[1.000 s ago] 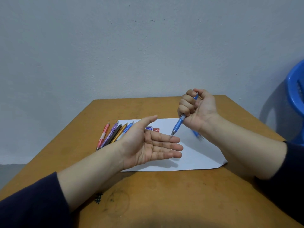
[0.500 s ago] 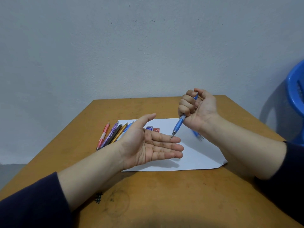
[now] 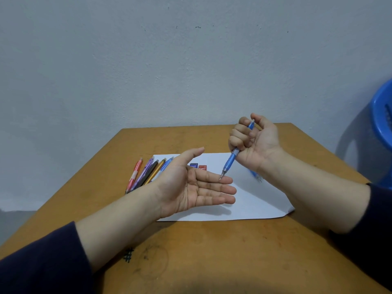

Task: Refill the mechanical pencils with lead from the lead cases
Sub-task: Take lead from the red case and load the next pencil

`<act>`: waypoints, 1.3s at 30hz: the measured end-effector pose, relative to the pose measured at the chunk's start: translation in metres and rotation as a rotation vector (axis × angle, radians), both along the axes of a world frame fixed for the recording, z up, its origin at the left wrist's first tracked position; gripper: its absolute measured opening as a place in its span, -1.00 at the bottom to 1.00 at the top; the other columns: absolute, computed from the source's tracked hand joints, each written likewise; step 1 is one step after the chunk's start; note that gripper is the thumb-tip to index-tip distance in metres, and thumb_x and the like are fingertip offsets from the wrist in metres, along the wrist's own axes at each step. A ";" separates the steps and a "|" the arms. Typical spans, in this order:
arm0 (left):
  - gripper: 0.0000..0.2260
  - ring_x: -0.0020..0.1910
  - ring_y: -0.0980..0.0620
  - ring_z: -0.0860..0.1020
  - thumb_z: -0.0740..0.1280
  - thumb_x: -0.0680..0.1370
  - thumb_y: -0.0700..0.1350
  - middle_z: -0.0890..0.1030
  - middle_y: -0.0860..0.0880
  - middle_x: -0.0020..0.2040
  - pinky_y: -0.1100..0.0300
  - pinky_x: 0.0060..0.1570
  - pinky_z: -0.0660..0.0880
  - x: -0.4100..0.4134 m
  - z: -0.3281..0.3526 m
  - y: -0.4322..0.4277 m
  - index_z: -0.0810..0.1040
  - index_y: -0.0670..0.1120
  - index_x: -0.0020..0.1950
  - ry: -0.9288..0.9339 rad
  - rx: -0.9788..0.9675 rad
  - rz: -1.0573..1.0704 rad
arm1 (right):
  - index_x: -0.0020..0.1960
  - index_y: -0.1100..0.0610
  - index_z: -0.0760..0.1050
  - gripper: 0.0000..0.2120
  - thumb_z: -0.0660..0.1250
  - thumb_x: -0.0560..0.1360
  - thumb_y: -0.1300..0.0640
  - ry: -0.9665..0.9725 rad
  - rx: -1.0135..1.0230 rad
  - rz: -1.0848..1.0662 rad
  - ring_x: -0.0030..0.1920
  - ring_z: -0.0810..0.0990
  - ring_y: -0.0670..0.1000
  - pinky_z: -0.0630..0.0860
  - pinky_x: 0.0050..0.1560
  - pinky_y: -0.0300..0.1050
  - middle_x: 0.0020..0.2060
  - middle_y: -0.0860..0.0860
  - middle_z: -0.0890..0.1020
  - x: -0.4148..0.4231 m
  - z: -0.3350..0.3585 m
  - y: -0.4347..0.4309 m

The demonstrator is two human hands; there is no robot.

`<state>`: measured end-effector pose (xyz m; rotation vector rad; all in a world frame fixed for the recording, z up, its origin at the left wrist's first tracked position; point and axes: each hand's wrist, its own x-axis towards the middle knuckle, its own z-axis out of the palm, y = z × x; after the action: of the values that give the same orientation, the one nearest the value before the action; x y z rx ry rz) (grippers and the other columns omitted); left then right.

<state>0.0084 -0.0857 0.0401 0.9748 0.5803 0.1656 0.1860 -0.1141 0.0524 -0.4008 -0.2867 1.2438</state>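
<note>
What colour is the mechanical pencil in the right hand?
Blue plastic mechanical pencil; head view.

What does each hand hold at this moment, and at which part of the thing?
The right hand grips the blue pencil in a fist round its upper half, tip pointing down. The left hand is open, palm up, and holds nothing.

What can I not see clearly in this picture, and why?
Head view:
The lead cases: partly behind the left hand; labels too small to read.
The held blue pencil: right hand covers its barrel; any lead at its tip too small.
The second blue pencil: mostly behind the right wrist.
The blue chair: cut off by the right edge.
</note>
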 end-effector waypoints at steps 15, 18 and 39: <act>-0.82 -0.25 -0.05 0.68 0.31 0.55 -0.18 0.68 -0.18 -0.21 0.27 -0.29 0.60 0.006 -0.007 0.003 0.59 -0.30 -0.01 -0.057 0.201 0.188 | 0.19 0.21 0.50 -0.72 0.11 0.62 0.13 -0.500 -0.062 0.133 -0.25 0.52 0.02 0.55 -0.21 -0.18 -0.29 0.08 0.53 -0.010 -0.001 0.004; -0.81 -0.22 -0.06 0.68 0.31 0.56 -0.18 0.68 -0.17 -0.19 0.27 -0.26 0.61 0.006 -0.009 0.007 0.59 -0.30 0.01 -0.061 0.252 0.201 | 0.19 0.19 0.53 -0.74 0.16 0.62 0.12 -0.711 -0.106 0.050 -0.26 0.54 -0.02 0.56 -0.17 -0.22 -0.30 0.06 0.55 -0.012 -0.002 0.003; -0.40 0.53 0.11 0.03 0.15 0.58 0.22 0.06 0.05 0.57 0.16 0.47 -0.02 0.010 -0.049 0.047 0.13 0.01 0.56 0.577 1.625 -0.143 | 0.18 0.14 0.57 -0.67 0.48 0.43 0.16 -1.672 -0.759 -0.297 -0.43 0.49 -0.09 0.40 -0.41 -0.28 -0.33 -0.03 0.53 0.048 -0.016 0.016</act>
<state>0.0182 -0.0389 -0.0092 2.6904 0.8800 0.2208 0.2338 -0.0978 0.0362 -2.0370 -1.1012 0.3918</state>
